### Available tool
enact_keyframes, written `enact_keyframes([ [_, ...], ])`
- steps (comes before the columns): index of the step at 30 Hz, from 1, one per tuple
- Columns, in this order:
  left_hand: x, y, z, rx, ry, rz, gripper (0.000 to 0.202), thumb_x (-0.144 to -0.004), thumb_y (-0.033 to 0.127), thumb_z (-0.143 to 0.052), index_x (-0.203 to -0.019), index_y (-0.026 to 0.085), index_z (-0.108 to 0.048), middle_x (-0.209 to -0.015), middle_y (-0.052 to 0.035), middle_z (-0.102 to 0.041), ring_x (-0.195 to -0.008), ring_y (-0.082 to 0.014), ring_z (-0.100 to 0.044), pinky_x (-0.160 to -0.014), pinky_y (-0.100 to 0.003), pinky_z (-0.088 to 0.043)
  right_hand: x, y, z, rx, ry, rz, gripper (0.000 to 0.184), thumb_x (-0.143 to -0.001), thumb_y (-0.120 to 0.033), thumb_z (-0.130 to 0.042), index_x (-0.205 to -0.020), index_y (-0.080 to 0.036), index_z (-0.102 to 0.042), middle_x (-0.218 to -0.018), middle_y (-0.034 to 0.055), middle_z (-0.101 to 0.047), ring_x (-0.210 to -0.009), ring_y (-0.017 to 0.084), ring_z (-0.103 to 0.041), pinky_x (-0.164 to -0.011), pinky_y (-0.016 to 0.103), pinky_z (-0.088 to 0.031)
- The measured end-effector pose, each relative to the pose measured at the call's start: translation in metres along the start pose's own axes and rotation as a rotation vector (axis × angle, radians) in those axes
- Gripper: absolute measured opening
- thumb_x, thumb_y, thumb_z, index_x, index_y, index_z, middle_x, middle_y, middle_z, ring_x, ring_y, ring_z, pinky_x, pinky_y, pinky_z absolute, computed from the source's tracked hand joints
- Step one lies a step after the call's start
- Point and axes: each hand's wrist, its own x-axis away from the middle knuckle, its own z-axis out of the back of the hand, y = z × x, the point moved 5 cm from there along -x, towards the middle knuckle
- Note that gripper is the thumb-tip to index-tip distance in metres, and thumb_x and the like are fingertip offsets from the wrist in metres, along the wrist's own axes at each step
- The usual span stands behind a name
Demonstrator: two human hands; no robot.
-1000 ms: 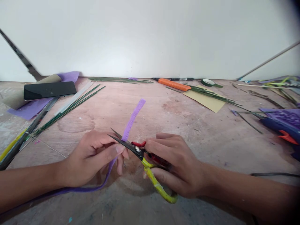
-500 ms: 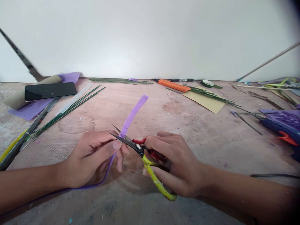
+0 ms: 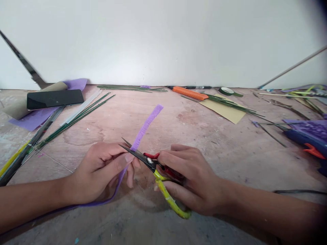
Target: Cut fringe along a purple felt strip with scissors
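My left hand (image 3: 102, 172) pinches a long purple paper strip (image 3: 146, 125) between thumb and fingers. The strip's fringed end points up and away over the table, and its tail runs back under my left forearm. My right hand (image 3: 190, 178) grips scissors (image 3: 155, 170) with one yellow-green handle and one red. Their dark blades are open around the strip's edge, just past my left fingertips.
Green wire stems (image 3: 74, 117), a metal ruler, a black phone (image 3: 55, 98) and purple paper lie at the left. At the back are an orange cutter (image 3: 189, 92), a green tape roll (image 3: 226, 90) and tan paper (image 3: 223, 109). A blue glue gun (image 3: 308, 141) is at the right.
The strip's free end has shifted slightly farther up and to the right as it fed through my left fingers. The scissors stayed in place, blades working at the strip's edge.
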Motion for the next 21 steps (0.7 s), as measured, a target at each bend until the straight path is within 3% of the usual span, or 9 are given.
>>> enact_keyframes([
  [12, 0.0007, -0.0026, -0.0020, -0.037, -0.066, 0.056, 0.034, -0.098, 0.031, -0.049, -0.077, 0.012, -0.069, -0.051, -0.0006, -0.064, -0.038, -0.0049, -0.048, -0.035, -0.013, -0.031, 0.0001, 0.0008, -0.0017, -0.018, -0.019, 0.007, 0.025, -0.092, -0.033, -0.047, -0.072, -0.022, -0.036, -0.061, -0.0046, -0.045, -0.051, 0.012, -0.034, -0.057, 0.028, -0.023],
  [21, 0.0025, -0.0080, -0.0002, 0.073, -0.034, 0.117, 0.032, -0.096, 0.036, -0.053, -0.088, 0.012, -0.072, -0.057, -0.0026, -0.068, -0.039, -0.0061, -0.047, -0.038, -0.015, -0.033, -0.0007, -0.0002, 0.0004, 0.001, 0.023, -0.010, 0.023, -0.091, -0.030, -0.050, -0.074, -0.021, -0.039, -0.061, -0.0051, -0.045, -0.050, 0.011, -0.035, -0.057, 0.027, -0.023],
])
